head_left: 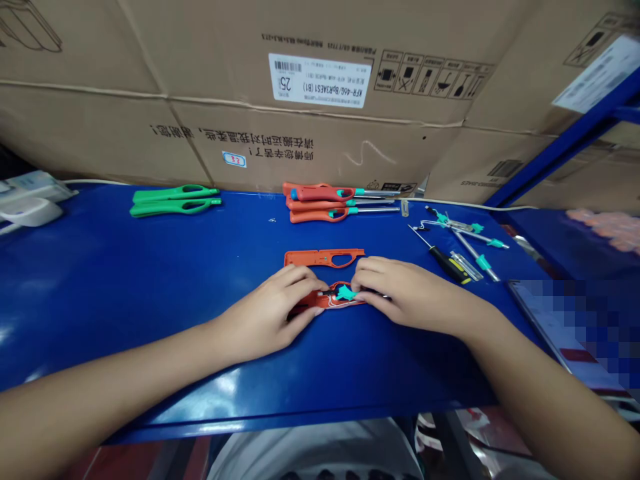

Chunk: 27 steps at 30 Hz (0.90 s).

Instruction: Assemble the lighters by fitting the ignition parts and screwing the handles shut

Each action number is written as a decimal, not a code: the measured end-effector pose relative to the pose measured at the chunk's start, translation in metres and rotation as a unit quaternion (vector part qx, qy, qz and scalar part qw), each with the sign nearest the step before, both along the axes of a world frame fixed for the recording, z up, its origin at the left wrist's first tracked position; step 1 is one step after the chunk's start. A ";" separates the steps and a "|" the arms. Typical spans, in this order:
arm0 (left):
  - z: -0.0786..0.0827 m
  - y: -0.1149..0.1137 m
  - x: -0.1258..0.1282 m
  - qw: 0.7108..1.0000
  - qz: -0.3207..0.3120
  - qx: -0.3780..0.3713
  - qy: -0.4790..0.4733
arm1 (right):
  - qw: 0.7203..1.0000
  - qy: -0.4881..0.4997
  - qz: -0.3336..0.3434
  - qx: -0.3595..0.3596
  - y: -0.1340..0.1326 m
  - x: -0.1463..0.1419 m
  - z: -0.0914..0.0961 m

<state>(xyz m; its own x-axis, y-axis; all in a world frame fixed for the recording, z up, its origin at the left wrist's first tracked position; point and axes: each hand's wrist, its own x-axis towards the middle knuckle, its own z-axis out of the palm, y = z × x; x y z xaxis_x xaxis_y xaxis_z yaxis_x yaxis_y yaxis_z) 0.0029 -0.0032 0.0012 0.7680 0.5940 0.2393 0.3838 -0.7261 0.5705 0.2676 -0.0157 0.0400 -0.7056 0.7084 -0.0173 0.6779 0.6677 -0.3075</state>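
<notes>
Low over the blue table, my left hand [280, 307] is closed around the left part of an orange lighter shell half [345, 305]. Its fingertips pinch near a small black piece and thin white wires inside. At the shell's right end, my right hand [395, 287] has its fingers pressed together by a teal trigger piece [345, 292] that sits in the shell. The fingers partly hide the shell's right end. Just beyond both hands lies the matching orange shell half [320, 257], inner side up.
Several assembled orange lighters [320, 215] lie at the back, with green lighter shells [175, 200] to their left. On the right are a screwdriver [450, 265] and metal tubes with teal parts [470, 247]. A cardboard wall [200, 60] stands behind; a blue metal post [550, 160] rises right.
</notes>
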 end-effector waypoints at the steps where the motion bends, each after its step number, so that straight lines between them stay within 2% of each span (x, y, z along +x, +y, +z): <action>1: 0.000 0.000 0.000 1.000 0.001 0.000 0.003 | 1.000 -0.008 0.004 0.009 -0.001 -0.001 0.000; 14: 0.001 -0.004 0.000 1.000 0.001 -0.011 0.004 | 0.997 -0.059 0.011 0.046 -0.005 -0.005 0.001; 19: 0.002 -0.004 0.001 1.000 0.005 -0.009 0.005 | 0.998 -0.035 0.029 0.032 -0.003 -0.010 -0.006; 27: 0.003 -0.003 0.000 1.000 0.017 -0.022 0.010 | 0.993 0.006 0.077 0.091 -0.001 -0.007 -0.013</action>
<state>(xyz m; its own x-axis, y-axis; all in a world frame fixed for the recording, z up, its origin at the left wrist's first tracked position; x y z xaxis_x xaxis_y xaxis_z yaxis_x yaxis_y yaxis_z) 0.0031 -0.0066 0.0039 0.7513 0.6300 0.1963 0.4204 -0.6863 0.5935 0.2606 -0.0164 0.0267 -0.8047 0.5833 0.1102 0.5609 0.8079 -0.1808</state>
